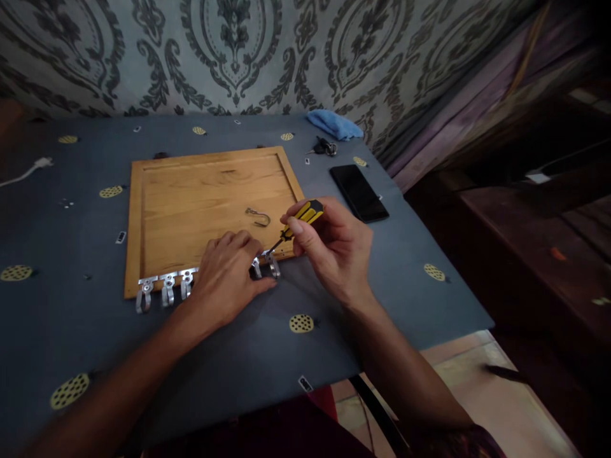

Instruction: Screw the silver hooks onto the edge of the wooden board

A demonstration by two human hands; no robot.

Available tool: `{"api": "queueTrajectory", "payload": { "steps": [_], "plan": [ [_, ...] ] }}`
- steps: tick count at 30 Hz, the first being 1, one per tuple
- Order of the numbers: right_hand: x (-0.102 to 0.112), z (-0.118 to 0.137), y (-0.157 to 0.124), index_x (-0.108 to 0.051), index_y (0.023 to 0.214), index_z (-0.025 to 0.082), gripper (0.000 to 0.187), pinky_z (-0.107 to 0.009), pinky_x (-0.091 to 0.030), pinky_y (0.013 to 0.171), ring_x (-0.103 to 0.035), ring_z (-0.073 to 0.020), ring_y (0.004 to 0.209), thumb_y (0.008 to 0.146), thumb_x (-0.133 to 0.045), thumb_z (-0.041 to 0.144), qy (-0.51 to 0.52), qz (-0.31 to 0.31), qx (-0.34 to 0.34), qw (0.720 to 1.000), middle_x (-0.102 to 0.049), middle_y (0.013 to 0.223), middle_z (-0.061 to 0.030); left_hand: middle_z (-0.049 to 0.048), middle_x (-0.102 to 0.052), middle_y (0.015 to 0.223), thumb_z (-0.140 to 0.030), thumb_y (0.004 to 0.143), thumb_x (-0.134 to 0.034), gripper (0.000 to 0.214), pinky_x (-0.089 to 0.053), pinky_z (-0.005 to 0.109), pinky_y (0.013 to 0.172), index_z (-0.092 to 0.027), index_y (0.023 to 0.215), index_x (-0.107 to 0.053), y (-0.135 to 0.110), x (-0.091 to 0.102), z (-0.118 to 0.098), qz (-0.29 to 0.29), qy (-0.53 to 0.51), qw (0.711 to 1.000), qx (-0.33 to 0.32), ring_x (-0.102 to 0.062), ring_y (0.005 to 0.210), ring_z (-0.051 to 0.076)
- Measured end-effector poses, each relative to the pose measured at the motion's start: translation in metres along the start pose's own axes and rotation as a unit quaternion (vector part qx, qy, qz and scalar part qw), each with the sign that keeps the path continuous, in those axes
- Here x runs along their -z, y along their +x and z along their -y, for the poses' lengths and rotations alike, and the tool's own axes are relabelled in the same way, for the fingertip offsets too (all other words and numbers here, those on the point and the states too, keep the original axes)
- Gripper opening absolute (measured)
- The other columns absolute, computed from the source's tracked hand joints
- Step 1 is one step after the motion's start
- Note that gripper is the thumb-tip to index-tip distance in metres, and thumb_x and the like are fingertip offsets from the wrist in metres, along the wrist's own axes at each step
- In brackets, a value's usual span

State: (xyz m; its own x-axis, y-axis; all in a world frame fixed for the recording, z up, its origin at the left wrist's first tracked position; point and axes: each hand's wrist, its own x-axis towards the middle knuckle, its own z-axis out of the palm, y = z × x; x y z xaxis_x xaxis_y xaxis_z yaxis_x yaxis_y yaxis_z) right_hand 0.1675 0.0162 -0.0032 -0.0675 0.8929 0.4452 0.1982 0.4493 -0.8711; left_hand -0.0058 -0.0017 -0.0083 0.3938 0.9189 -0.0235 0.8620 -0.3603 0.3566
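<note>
your right hand (341, 254) grasps the yellow-and-black screwdriver (305, 219) by its handle, thumb and fingers closed around it, with the shaft slanting down to the right end of the metal hook rail (179, 275). your left hand (229, 267) lies over the middle of that rail; whether it pinches the metal or only presses on it, i cannot tell. the rail runs along the near edge of the wooden board (191, 210), which lies flat on the tabletop (405, 299), and its hooks point towards you.

watch the tip: it works close to your left fingers, so if it skids off the metal because the shaft leans or your push is off-line, it could jab them or score the wood. if your left hand eases, the rail could creep out of line. a loose hook (260, 217) sits on the board just beyond the rail, and a knock or tilt could send it sliding. the phone (359, 193) lies near your right hand, where a stray knuckle could nudge it.
</note>
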Motion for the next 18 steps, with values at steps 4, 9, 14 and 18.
{"api": "queueTrajectory", "payload": {
  "steps": [4,9,14,18],
  "plan": [
    [0.002,-0.003,0.003,-0.066,0.092,0.021,0.028,-0.024,-0.044,0.051,-0.052,-0.0087,0.057,0.093,-0.069,0.049,0.002,0.004,0.001,1.0,-0.065,0.081,0.001,0.0083,-0.068,0.108,-0.039,0.08,-0.084,0.035,-0.046,0.044,0.087,-0.017,0.102,-0.069,0.001,0.001,-0.001,0.009,-0.006,1.0,0.009,-0.061,0.104,0.032],
    [0.0,-0.002,0.003,-0.067,0.091,0.021,0.028,-0.024,-0.045,0.05,-0.052,-0.0095,0.057,0.091,-0.073,0.049,0.005,0.005,0.002,1.0,-0.062,0.076,0.0018,0.0088,-0.068,0.108,-0.051,0.083,-0.08,0.04,-0.046,0.046,0.088,-0.017,0.101,-0.067,0.0,-0.002,-0.006,-0.014,0.002,1.0,0.005,-0.06,0.107,0.033],
    [-0.002,-0.002,0.001,-0.069,0.089,0.021,0.025,-0.024,-0.044,0.052,-0.051,-0.0089,0.056,0.09,-0.075,0.046,0.01,0.005,0.011,1.0,-0.057,0.07,0.0041,0.0099,-0.069,0.107,-0.045,0.086,-0.077,0.032,-0.048,0.048,0.089,-0.017,0.096,-0.066,0.0,-0.004,-0.002,-0.014,0.012,1.0,0.001,-0.062,0.106,0.033],
    [0.0,-0.003,0.001,-0.069,0.086,0.021,0.03,-0.025,-0.045,0.055,-0.051,-0.0101,0.06,0.089,-0.074,0.05,0.006,0.017,0.001,1.0,-0.058,0.071,0.0028,0.0058,-0.069,0.109,-0.036,0.09,-0.072,0.024,-0.052,0.04,0.087,-0.02,0.107,-0.064,0.003,0.014,0.004,-0.069,-0.166,0.983,-0.042,-0.065,0.101,0.024]
  ]
}}
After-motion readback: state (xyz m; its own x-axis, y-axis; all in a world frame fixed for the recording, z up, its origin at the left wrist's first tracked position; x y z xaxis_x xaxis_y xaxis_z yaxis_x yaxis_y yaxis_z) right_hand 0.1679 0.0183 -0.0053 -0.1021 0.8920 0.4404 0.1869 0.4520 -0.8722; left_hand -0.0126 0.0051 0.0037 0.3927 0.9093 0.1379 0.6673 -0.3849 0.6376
